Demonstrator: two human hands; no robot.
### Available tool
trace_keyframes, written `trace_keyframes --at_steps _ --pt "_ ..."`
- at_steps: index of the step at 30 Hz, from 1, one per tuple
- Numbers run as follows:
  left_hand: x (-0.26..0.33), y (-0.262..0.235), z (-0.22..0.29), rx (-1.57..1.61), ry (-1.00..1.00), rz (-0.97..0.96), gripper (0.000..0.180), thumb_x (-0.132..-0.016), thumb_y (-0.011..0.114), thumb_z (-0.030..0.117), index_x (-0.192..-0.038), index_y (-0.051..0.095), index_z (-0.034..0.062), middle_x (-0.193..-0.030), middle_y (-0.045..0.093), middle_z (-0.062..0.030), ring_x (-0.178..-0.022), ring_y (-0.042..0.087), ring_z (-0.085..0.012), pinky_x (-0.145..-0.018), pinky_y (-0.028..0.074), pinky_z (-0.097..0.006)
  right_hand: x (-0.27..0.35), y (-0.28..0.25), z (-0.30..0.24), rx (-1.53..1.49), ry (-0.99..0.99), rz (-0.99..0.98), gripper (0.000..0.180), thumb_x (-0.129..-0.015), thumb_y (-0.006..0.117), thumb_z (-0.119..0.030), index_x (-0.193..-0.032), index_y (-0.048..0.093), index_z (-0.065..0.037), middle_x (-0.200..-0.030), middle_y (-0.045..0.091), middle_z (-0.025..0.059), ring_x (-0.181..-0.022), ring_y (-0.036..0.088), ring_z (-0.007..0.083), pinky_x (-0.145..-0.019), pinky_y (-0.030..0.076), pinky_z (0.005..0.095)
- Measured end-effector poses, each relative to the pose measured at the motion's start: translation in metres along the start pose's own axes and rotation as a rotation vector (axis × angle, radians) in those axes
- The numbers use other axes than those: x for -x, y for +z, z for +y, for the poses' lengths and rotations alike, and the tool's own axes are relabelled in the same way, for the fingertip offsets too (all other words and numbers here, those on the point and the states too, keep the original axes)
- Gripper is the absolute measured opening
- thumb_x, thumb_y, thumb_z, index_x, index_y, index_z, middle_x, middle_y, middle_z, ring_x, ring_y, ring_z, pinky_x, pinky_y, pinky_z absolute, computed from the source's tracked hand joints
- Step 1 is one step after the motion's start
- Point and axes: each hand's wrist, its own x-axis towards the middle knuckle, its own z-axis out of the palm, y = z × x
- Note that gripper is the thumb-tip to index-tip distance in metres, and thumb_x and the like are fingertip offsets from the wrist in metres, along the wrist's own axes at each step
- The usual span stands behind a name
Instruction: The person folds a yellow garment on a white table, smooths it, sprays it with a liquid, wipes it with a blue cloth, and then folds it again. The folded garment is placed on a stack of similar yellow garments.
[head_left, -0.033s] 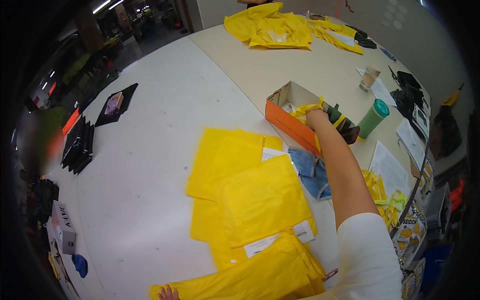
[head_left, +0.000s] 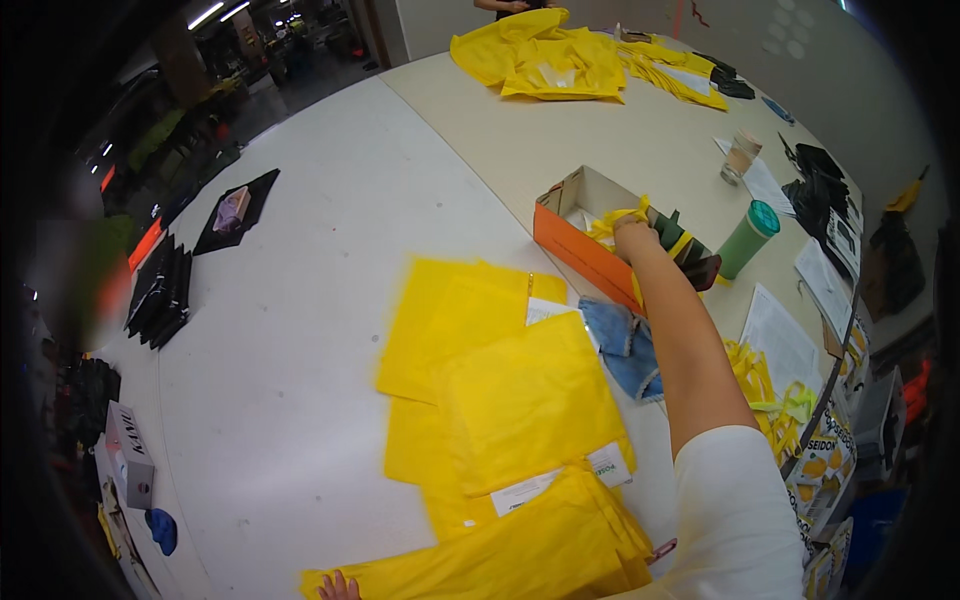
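Observation:
My right hand reaches down into an open orange cardboard box. Yellow strips lie against it there, and its fingers are hidden, so I cannot tell if it grips one. Dark green strips stand beside it in the box. At the lower edge, my left hand lies on a folded piece of yellow fabric, fingers apart. Beyond that piece, several flat yellow fabric pieces overlap on the table, with white printed labels showing. Blue denim cloth lies between them and the box.
Right of the box stand a green tumbler and a clear cup. Yellow straps and paper sheets lie along the right edge. Black folded pieces sit at left. Yellow fabric lies at the far end near another person.

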Motion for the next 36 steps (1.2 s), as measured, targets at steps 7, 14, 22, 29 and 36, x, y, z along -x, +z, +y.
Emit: trace_keyframes --at_steps 7,14,22,29,36 --pt "-0.002 -0.001 0.006 0.037 0.007 0.012 0.083 -0.078 0.060 0.046 -0.144 0.031 0.0043 -0.150 0.025 -0.0222 -0.140 0.017 -0.0434 -0.111 0.010 -0.059 -0.012 0.010 0.020 -0.124 -0.143 -0.092 0.054 -0.080 0.063 -0.023 -0.130 0.051 -0.006 -0.129 0.054 0.0184 -0.117 0.054 0.0337 -0.097 0.045 0.0426" --pt "-0.005 -0.006 0.012 0.074 0.047 0.064 0.082 -0.080 0.058 0.047 -0.144 0.030 0.0033 -0.150 0.025 -0.0224 -0.140 0.016 -0.0433 -0.111 0.010 -0.059 0.016 -0.029 0.032 -0.213 -0.233 0.090 0.084 -0.070 0.071 -0.016 -0.144 0.030 -0.017 -0.131 0.043 0.0253 -0.114 0.053 0.0381 -0.094 0.048 0.0399" --pt "-0.011 -0.020 0.017 0.082 0.036 0.037 0.085 -0.075 0.066 0.040 -0.144 0.029 0.0070 -0.151 0.025 -0.0200 -0.140 0.016 -0.0427 -0.111 0.010 -0.059 0.018 -0.039 0.043 -0.439 -0.235 -0.134 0.088 -0.071 0.073 -0.019 -0.144 0.023 -0.010 -0.136 0.036 0.0299 -0.123 0.044 0.0415 -0.100 0.041 0.0397" --pt "-0.001 -0.007 0.010 0.054 0.026 0.047 0.090 -0.077 0.060 0.055 -0.146 0.025 0.0084 -0.152 0.023 -0.0182 -0.141 0.014 -0.0408 -0.111 0.009 -0.061 0.053 -0.035 0.027 -0.106 -0.192 -0.027 0.073 -0.081 0.056 -0.005 -0.145 0.023 -0.018 -0.132 0.041 0.0301 -0.117 0.050 0.0417 -0.096 0.043 0.0449" --pt "-0.011 -0.016 0.020 0.181 0.085 0.262 0.066 -0.091 0.032 0.061 -0.129 0.044 0.0081 -0.141 0.038 -0.0207 -0.133 0.028 -0.0472 -0.107 0.014 -0.064 0.060 -0.065 0.028 0.169 -0.021 0.261 0.056 -0.077 0.064 -0.006 -0.130 0.047 -0.018 -0.114 0.054 0.0123 -0.109 0.055 0.0297 -0.092 0.037 0.0482"
